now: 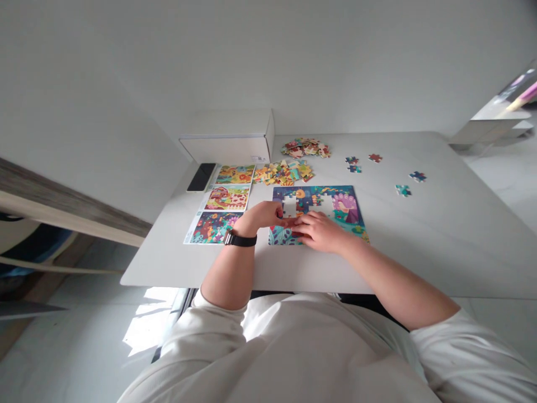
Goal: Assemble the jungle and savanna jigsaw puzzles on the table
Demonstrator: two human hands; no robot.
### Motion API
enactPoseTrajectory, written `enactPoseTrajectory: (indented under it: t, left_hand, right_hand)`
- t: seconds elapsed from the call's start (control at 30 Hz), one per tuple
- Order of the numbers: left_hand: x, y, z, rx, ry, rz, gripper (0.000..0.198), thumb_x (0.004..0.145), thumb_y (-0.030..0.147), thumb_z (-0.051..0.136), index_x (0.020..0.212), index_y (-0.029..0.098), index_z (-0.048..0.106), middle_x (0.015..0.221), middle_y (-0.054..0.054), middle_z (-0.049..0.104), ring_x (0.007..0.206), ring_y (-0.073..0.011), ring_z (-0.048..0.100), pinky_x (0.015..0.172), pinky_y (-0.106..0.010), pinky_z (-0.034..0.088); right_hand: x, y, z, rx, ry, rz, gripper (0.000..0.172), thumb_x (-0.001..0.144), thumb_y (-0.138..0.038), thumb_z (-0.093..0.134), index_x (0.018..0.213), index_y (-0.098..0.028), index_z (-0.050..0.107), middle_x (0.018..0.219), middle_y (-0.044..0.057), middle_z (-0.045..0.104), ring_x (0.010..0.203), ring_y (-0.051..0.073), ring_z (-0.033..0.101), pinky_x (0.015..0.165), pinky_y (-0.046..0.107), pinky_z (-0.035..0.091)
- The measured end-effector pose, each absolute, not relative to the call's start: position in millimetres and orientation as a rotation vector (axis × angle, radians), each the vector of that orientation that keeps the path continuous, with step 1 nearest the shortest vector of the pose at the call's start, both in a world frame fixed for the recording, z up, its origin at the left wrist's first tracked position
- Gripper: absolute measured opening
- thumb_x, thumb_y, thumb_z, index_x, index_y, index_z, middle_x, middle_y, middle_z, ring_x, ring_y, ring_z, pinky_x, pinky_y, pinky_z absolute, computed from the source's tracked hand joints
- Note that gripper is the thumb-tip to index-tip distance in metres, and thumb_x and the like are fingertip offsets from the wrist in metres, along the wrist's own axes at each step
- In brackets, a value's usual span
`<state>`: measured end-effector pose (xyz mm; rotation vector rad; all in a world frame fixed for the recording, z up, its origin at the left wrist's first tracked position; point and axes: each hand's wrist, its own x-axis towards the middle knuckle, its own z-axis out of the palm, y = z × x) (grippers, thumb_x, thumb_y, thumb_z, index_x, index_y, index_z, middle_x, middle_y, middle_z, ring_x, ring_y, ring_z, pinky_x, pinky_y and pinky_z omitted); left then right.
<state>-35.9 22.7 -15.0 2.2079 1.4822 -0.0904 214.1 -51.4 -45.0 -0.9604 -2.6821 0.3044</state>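
Observation:
A colourful jigsaw puzzle (350, 196) lies on the table, mostly joined, with white gaps in its upper left and middle. My left hand (268, 214), with a dark watch on the wrist, is curled over the puzzle's left side. Its thumb and fingers pinch at a reddish-brown puzzle piece (290, 222), partly hidden by the fingers. My right hand (321, 230) lies across the lower middle of the puzzle, fingers stretched out, their tips touching the same area. A picture sheet (215, 226) with a matching forest scene lies left of the puzzle.
Behind the puzzle are a yellowish pile of pieces (283, 173) and a reddish pile (306, 148). Several loose pieces, including a teal one (403, 191), lie to the right. A white box (226, 148) and a black phone (201, 177) stand at the back left.

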Motion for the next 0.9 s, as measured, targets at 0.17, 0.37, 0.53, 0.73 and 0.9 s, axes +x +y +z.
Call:
enactPoseTrajectory:
  t: [0.17,0.37,0.53,0.73,0.9]
  left_hand:
    - [-35.2,23.4,-14.3,2.21,1.476,-0.102,0.026,0.076,0.042,0.081,0.093,0.024,0.074,0.088,-0.001,0.076,0.075,-0.0197,0.064,0.065,-0.029,0.04]
    - [-37.6,29.2,-18.0,2.283,1.601,0.137,0.018,0.089,0.038,0.06,0.092,0.025,0.073,0.083,-0.004,0.074,0.079,-0.0238,0.067,0.068,-0.031,0.041]
    - [-31.6,29.5,-17.6,2.251,1.684,0.46,0.034,0.094,0.043,0.057,0.118,0.024,0.072,0.09,-0.005,0.076,0.08,-0.0238,0.069,0.071,-0.03,0.046]
    - [-4.7,17.0,-23.9,2.359,1.34,0.583,0.041,0.1,0.047,0.052,0.125,0.023,0.073,0.094,-0.006,0.078,0.08,-0.0223,0.07,0.078,-0.032,0.052]
    - [9.8,12.3,-34.4,2.374,1.057,0.533,0.036,0.102,0.044,0.054,0.121,0.026,0.078,0.113,-0.008,0.082,0.091,-0.024,0.074,0.091,-0.036,0.058]
  right_hand:
    - [210.6,-52.8,-47.4,-0.993,-2.665,0.275,0.037,0.102,-0.035,0.076,0.138,-0.025,0.08,0.131,0.014,0.076,0.124,0.033,0.062,0.111,0.053,0.049]
    - [210.9,-46.5,-49.4,-0.961,-2.609,0.29,0.036,0.101,-0.037,0.079,0.135,-0.026,0.08,0.136,0.013,0.076,0.126,0.032,0.064,0.112,0.051,0.05]
    - [227.8,-32.9,-40.5,-0.978,-2.394,0.395,0.033,0.103,-0.029,0.076,0.136,-0.025,0.077,0.13,0.011,0.077,0.119,0.025,0.07,0.112,0.043,0.051]
    - [255.8,-19.1,-32.3,-1.201,-2.186,0.412,0.023,0.106,-0.022,0.068,0.126,-0.023,0.08,0.124,0.009,0.079,0.118,0.022,0.072,0.108,0.038,0.053]
    - [270.4,-12.9,-32.9,-1.454,-2.195,0.339,0.025,0.104,-0.02,0.067,0.124,-0.026,0.081,0.126,0.007,0.079,0.122,0.023,0.07,0.112,0.038,0.051]
